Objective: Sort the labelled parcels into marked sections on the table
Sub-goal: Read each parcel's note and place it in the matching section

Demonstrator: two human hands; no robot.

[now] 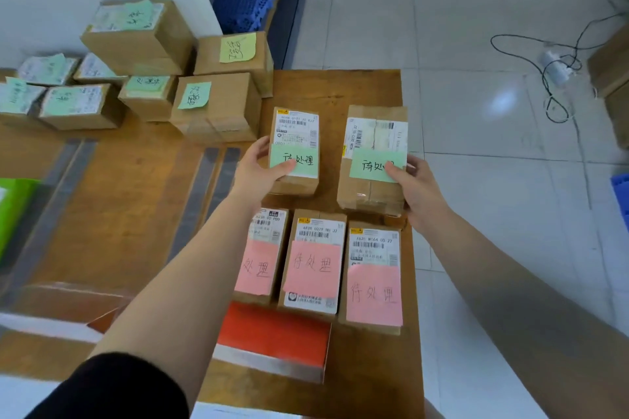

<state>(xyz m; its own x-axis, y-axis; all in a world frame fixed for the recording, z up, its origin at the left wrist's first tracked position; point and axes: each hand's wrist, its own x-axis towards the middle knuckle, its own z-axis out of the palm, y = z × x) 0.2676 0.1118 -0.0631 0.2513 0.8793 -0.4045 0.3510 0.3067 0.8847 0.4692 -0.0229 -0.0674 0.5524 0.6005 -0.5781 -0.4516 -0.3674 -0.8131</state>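
Two hands [260, 168] [413, 187], gripping upright-lying green-noted parcels [296, 133] [372, 133]

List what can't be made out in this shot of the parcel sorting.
- Head view: the right hand covers the end of the writing on the right green-note parcel.
- The left forearm hides part of the leftmost pink-note parcel and its first character.
- Notes on the far-left parcels are too blurred to read.
- The green object is cut off by the left edge.

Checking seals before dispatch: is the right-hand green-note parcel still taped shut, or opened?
Shut, as far as visible: the parcel lies flat on the table, clear tape crossing its near end, flaps closed. The right hand grips its near right corner. Its underside is hidden.
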